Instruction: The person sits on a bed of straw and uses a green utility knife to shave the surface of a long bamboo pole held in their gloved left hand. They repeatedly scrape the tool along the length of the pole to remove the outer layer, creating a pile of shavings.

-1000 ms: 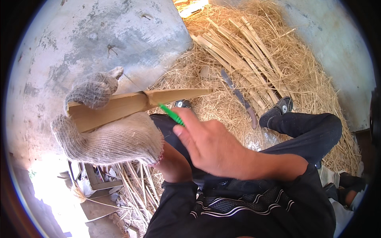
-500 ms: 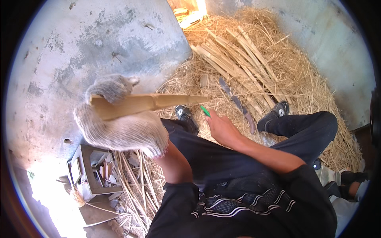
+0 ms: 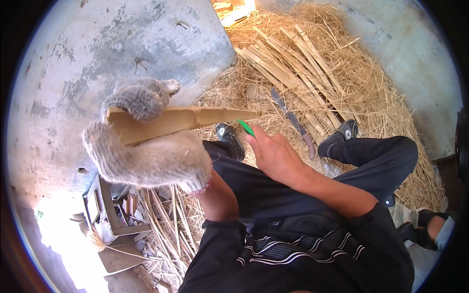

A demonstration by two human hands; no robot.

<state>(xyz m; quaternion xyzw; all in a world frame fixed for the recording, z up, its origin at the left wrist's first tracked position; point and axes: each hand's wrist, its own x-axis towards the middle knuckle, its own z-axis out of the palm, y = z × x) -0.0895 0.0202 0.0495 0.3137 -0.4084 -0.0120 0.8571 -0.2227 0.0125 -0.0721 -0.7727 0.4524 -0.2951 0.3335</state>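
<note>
In a grey knitted glove, my left hand (image 3: 146, 156) is closed round the wide end of a split bamboo strip (image 3: 181, 118). The strip points right and narrows toward its tip, its pale hollow side showing. Bare and to the right, my right hand (image 3: 278, 154) pinches a slim green pointed object (image 3: 246, 128) whose exact kind I cannot make out. Its tip lies just below the narrow part of the strip; whether they touch I cannot tell.
A long-bladed knife (image 3: 291, 118) lies on straw beyond my feet, beside a bundle of split bamboo strips (image 3: 298, 73). At lower left, a box-like wooden frame (image 3: 115, 210) holds scraps, with thin strips (image 3: 163, 224) alongside. A pale wall (image 3: 112, 44) rises at left. Someone's foot (image 3: 432, 227) shows at right.
My right hand has moved slightly up and left, bringing the green object closer to the bamboo strip. The gloved left hand and strip have risen a little in the picture.
</note>
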